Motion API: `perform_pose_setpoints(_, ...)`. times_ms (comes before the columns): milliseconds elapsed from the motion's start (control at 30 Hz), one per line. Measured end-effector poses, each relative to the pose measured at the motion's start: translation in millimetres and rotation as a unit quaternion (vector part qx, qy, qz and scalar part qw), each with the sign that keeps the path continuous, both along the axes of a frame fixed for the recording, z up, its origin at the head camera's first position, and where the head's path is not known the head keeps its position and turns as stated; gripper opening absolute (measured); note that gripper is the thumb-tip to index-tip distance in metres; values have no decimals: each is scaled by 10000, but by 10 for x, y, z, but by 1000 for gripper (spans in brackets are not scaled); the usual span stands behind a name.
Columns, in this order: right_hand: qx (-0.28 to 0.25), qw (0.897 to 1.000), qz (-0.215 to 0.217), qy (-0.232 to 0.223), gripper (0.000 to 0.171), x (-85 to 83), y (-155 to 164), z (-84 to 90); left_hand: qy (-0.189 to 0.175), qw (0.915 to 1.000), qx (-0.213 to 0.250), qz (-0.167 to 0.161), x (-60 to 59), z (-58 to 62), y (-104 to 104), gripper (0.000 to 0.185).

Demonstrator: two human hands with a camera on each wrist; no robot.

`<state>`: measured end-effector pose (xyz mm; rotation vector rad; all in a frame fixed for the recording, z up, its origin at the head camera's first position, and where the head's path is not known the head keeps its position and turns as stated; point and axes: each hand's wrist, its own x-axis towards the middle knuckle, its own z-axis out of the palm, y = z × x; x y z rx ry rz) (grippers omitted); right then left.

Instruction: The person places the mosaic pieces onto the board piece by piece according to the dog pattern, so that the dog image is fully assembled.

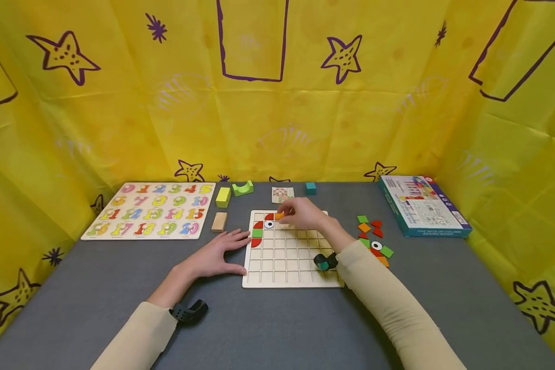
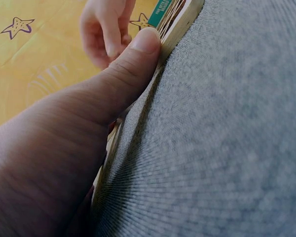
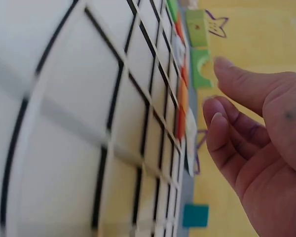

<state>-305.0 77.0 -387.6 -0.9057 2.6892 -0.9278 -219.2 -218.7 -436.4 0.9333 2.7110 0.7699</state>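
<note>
A pale wooden grid board (image 1: 296,257) lies on the table, with red, green and orange pieces and a white eye piece (image 1: 269,224) at its upper left. My left hand (image 1: 219,254) rests along the left edge with fingers extended; in the left wrist view its thumb (image 2: 138,49) touches the board's side. Over the top row is my right hand (image 1: 302,213), beside an orange piece (image 1: 279,216). The right wrist view shows that hand (image 3: 266,128) with thumb and fingertips apart, nothing between them. A red piece (image 3: 181,126) lies past the orange one there.
Loose coloured pieces (image 1: 363,227) lie right of the board. A number puzzle (image 1: 205,210) stands left, near a yellow block (image 1: 223,197), a green arch (image 1: 243,188) and a plain wooden block (image 1: 219,222). Behind are a pattern card (image 1: 282,194) and teal cube (image 1: 310,188); a box (image 1: 423,205) lies right.
</note>
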Motion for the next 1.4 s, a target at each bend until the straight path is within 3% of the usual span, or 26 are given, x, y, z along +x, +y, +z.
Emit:
perform_pose_setpoints(300,-157,9984,-519,-175,29,176,638,102,35,10000,19,-19,0,11,-1,93)
perform_pose_setpoints(800,21,9933,-1088,-391,32,467,1689,2,69,9999,72,-11,-2,-38,-9,94)
perform_pose_setpoints(1100,174,9928,-1082,-482,22,632,2070,-76,49,10000,18,-26,-14,-14,8,93)
perform_pose_setpoints(1400,486,9930,-882,-623,22,648,2195,-97,56,10000,-10,10,6,-4,8,93)
